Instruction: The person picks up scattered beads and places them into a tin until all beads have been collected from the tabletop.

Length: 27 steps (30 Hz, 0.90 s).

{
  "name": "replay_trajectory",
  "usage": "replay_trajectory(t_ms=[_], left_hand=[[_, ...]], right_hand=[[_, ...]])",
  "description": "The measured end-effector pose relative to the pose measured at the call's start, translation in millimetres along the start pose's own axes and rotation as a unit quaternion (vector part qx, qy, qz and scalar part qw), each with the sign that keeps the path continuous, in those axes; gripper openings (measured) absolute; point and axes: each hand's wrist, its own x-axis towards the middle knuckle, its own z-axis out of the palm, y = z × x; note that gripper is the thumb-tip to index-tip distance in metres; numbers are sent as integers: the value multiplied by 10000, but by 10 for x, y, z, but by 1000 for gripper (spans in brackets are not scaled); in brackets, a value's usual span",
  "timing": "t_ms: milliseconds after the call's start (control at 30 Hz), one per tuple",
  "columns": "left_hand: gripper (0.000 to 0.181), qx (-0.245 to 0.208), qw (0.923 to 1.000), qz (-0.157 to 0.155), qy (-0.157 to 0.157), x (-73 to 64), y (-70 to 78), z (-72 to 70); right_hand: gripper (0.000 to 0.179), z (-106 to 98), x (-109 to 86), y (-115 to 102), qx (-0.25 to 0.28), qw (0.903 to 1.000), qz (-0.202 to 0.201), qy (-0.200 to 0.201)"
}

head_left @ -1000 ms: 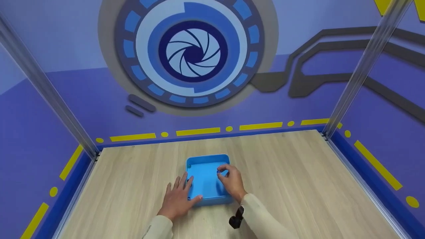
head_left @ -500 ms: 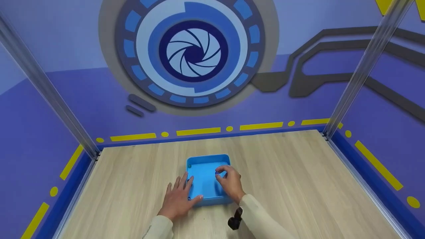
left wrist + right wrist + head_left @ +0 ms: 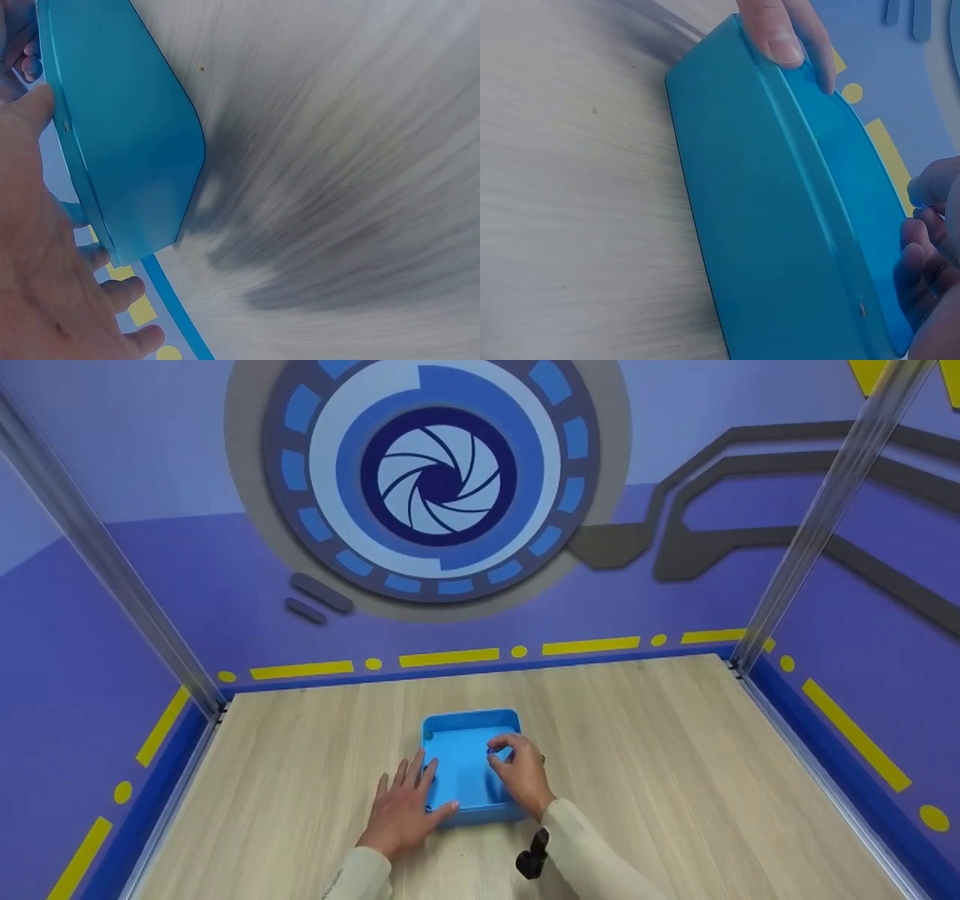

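Observation:
A shallow blue square tray (image 3: 461,718) lies on the pale wooden table (image 3: 645,750), near its middle. My left hand (image 3: 405,804) rests against the tray's near-left corner: straight fingers lie along the left wall, and the thumb (image 3: 776,30) sits on the near rim. In the left wrist view the palm (image 3: 37,262) lies against the tray's rim (image 3: 127,127). My right hand (image 3: 523,776) hovers over the right half of the tray with curled fingers, pinching a small blue piece (image 3: 493,750) that is mostly hidden. The right wrist view shows the tray's outer wall (image 3: 765,210) and those curled fingers (image 3: 930,255).
Purple walls with yellow dashes enclose the table on three sides. Metal posts stand at the back-left (image 3: 202,697) and back-right (image 3: 746,656) corners. A black wrist strap (image 3: 532,856) sits under my right sleeve. Bare wood surrounds the tray.
My right hand has shifted slightly left over the tray, still pinching. The left hand and the tray have stayed put.

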Motion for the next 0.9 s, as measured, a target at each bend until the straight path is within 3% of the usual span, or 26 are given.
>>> replay_trajectory(t_ms=[233,467,900], left_hand=[[92,17,10000,1,-2,-9,10,-11],[85,137,9998,0,122,3,18,15],[87,86,9999,-59,96,-16,16,17]], right_hand=[[14,-12,-6,-15,35,10000,-14,-14],[15,-13,-4,25,130,9995,-280,69],[18,-102,16,33,144,9995,268,-31]])
